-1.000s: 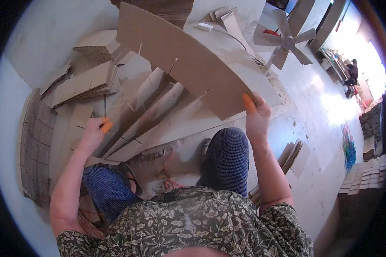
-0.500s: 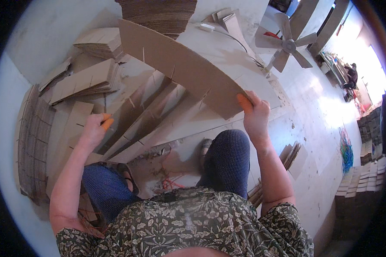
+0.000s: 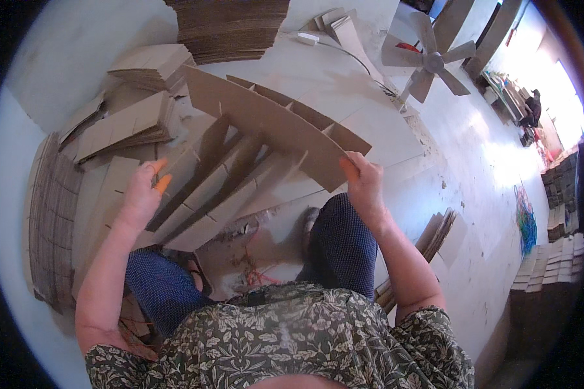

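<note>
My right hand (image 3: 365,188) grips the near end of a long slotted cardboard strip (image 3: 266,126), raised above my knees. My left hand (image 3: 139,194), fingers loosely open, rests on the slanted cardboard dividers (image 3: 220,188) standing beneath it.

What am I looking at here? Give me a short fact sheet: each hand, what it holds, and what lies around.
Right hand: grips the near end of a long slotted cardboard strip, raised and slanting away
Left hand: open, resting on cardboard strips standing on edge
Fingertips: orange covers
Around: stacks of cut cardboard, a tall pile of sheets, a fan
Floor: pale, dusty
</note>
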The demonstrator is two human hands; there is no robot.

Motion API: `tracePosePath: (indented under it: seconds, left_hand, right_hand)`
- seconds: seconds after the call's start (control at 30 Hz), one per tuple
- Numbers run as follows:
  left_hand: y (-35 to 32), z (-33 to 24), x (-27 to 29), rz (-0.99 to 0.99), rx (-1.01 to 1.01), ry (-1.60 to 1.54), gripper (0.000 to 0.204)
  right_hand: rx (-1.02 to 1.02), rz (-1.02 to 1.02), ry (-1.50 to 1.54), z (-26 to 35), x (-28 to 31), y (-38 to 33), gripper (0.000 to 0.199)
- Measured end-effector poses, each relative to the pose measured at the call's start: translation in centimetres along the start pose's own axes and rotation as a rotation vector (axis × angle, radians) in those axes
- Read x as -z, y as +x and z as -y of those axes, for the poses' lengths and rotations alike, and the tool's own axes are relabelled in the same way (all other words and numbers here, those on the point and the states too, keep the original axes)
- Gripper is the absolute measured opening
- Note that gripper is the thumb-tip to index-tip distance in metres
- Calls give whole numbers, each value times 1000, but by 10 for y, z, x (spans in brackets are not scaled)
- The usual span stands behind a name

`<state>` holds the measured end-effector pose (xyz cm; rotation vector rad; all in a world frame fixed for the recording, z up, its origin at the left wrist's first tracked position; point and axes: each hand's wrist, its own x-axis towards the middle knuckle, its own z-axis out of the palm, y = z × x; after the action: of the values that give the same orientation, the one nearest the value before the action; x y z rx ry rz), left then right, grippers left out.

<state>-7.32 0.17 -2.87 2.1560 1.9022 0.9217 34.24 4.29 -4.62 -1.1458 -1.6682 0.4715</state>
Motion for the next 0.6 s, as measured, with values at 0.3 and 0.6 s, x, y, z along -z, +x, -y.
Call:
tracePosePath:
  seconds: [0.3,0.6]
  left_hand:
    - [40,-123,-30,29,-333,191,34]
    - [79,-102,-92,313,-19,280,25]
  right_hand:
    - [165,-8,-77,-21,-16,-9,11]
    - [72,26,-117,-7,3,-18,4]
